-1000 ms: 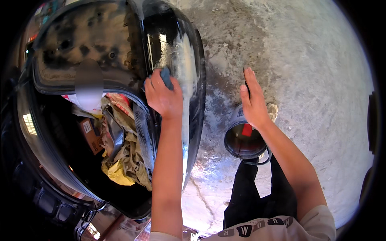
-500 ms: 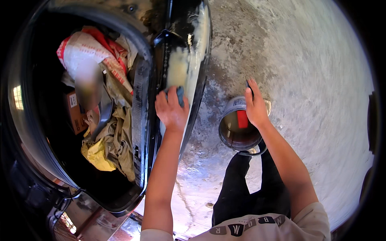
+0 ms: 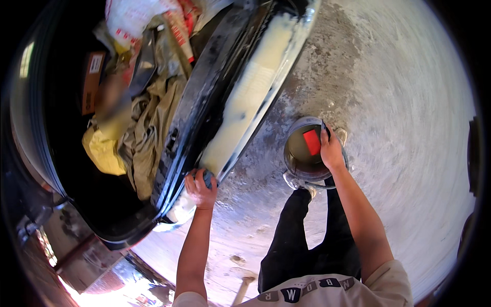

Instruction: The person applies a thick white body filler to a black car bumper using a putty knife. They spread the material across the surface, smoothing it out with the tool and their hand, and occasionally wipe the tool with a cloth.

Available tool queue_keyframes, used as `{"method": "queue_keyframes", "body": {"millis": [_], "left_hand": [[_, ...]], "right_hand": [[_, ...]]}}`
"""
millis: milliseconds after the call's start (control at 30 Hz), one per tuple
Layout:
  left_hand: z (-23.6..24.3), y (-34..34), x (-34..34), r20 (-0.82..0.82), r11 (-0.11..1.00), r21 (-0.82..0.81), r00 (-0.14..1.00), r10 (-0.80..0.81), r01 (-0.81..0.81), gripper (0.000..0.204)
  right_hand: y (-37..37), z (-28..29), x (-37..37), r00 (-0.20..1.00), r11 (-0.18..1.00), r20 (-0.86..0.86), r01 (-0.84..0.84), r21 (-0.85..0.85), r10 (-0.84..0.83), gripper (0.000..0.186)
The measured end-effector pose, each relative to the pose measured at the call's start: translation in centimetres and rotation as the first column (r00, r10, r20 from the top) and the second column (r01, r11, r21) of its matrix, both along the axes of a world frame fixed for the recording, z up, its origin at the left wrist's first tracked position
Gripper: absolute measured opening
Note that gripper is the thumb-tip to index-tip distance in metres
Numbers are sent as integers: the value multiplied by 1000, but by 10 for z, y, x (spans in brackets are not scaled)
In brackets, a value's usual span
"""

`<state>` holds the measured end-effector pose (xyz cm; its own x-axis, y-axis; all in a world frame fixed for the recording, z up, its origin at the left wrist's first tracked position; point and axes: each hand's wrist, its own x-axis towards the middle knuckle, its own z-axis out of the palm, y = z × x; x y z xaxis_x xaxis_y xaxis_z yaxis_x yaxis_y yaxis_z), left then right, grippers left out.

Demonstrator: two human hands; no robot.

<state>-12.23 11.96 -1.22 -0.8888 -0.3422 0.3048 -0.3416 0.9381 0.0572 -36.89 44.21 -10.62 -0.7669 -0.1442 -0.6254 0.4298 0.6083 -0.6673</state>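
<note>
My left hand (image 3: 201, 189) is closed around a crumpled grey-blue pad (image 3: 208, 178), cloth or abrasive I cannot tell. It presses on the lower end of a long pale filler patch (image 3: 249, 100) along the black car's rear edge. My right hand (image 3: 331, 149) is closed at the right side of a dark bucket (image 3: 292, 127), apparently gripping its rim. A thin dark strip shows by those fingers, its kind unclear. Murky liquid and a flat red block (image 3: 311, 142) are inside the bucket, which covers part of my shoes.
Left of the panel, the open car trunk holds a red-and-white sack (image 3: 138, 18), brown cloth (image 3: 153, 123), a yellow bag (image 3: 105, 151) and a cardboard box (image 3: 92, 84). Rough concrete floor (image 3: 399, 128) stretches to the right. A wooden stick (image 3: 243, 289) lies near my left leg.
My left hand has slid with the pad down the panel toward me. The bucket is now less tilted, with my right hand still at its rim. The view has shifted and turned.
</note>
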Motion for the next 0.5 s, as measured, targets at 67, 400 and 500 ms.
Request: {"method": "queue_keyframes", "body": {"millis": [67,400,500], "left_hand": [[2,-1,43,40,998,-37,998,52,-51,34],[7,13,137,84,874,-96,871,485,-477,38],[6,29,130,-22,767,-23,767,641,-641,40]], "right_hand": [[-6,4,10,997,998,52,-59,32,57,57],[8,-40,37,935,934,19,-355,40,355,56],[26,-73,25,909,909,5,-416,-10,416,58]]}}
